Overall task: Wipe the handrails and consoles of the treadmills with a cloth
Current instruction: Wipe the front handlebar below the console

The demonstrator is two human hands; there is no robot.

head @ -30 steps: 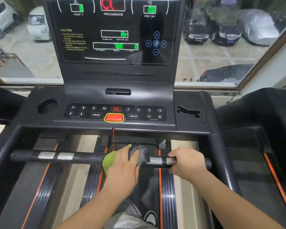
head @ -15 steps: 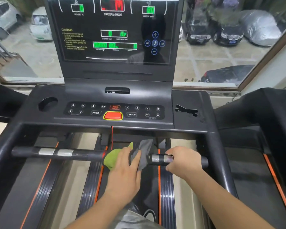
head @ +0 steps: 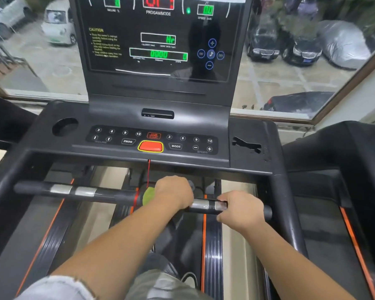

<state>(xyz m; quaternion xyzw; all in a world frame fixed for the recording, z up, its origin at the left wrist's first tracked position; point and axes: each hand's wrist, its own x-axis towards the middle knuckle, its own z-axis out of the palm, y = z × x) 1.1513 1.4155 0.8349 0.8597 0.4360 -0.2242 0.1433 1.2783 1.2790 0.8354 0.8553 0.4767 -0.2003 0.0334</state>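
- Facing the console (head: 156,135), we see it lit and sitting well beyond our fingers, with neither hand touching it.
- We find the black handrail (head: 108,195) running crosswise under both sets of fingers.
- Our left hand (head: 173,192) curls its fingers over the bar, clamping the cloth (head: 148,197) onto it.
- Our right hand (head: 239,210) wraps closed round the bar, just right of the left fingers.
- We see the cloth's green edge poking out left of the left fingers.
- Silver sensor plates (head: 204,205) show between our hands, beside the right thumb.
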